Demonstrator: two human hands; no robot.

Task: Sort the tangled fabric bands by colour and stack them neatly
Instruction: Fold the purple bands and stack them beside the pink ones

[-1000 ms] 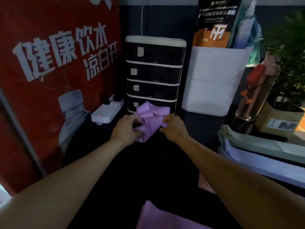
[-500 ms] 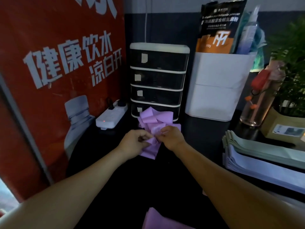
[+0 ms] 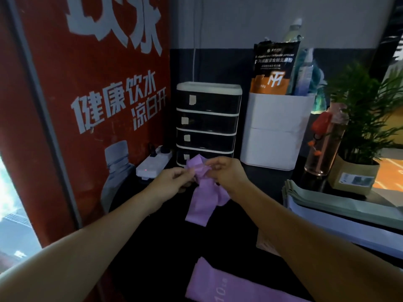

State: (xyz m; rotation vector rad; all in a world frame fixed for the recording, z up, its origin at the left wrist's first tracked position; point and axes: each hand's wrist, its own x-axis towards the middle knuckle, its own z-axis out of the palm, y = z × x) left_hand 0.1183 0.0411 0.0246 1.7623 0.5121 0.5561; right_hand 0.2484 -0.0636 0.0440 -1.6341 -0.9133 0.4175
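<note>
A crumpled purple fabric band hangs above the dark tabletop, its lower end drooping down. My left hand pinches its bunched top from the left and my right hand pinches it from the right. Another purple band marked "10" lies flat at the near edge. To the right, a stack of green and pale blue bands lies folded. A pink band peeks out under my right forearm.
A black drawer unit stands right behind my hands. A white power strip lies to its left, against a red poster panel. A white bin, a pink bottle and a potted plant line the back right.
Both hands have lifted the purple band off the table. It was a wad on the surface; now part of it hangs loose below my fingers. The camera has tilted up.
</note>
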